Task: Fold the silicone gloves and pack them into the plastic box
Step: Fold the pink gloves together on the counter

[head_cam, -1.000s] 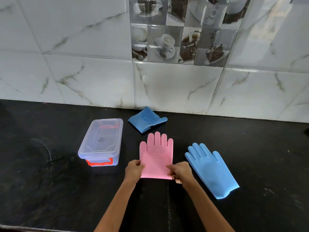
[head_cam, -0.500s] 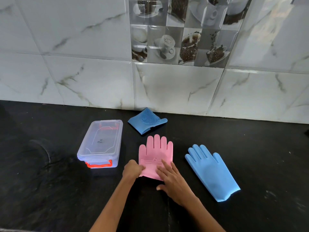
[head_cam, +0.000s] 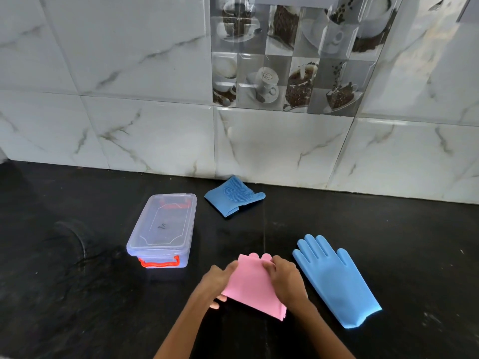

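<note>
A pink silicone glove [head_cam: 252, 285] lies folded over on the black counter, only its fingertips showing at the far edge. My left hand [head_cam: 217, 279] grips its left side and my right hand [head_cam: 283, 279] presses and holds its right side. A flat blue glove [head_cam: 334, 278] lies just right of my right hand, fingers pointing away. Another blue glove [head_cam: 233, 195], folded with its bristle side up, rests near the wall. The clear plastic box [head_cam: 162, 230] with a shut lid and orange latch stands left of the pink glove.
The black stone counter [head_cam: 64, 294] runs the width of the view and ends at a white marble-tiled wall [head_cam: 155, 112] behind the gloves. A vertical seam in the counter passes under the pink glove.
The pink glove lay flat with fingers spread; now its cuff is folded up over the palm and both hands have moved forward onto it. The view has tilted slightly.
</note>
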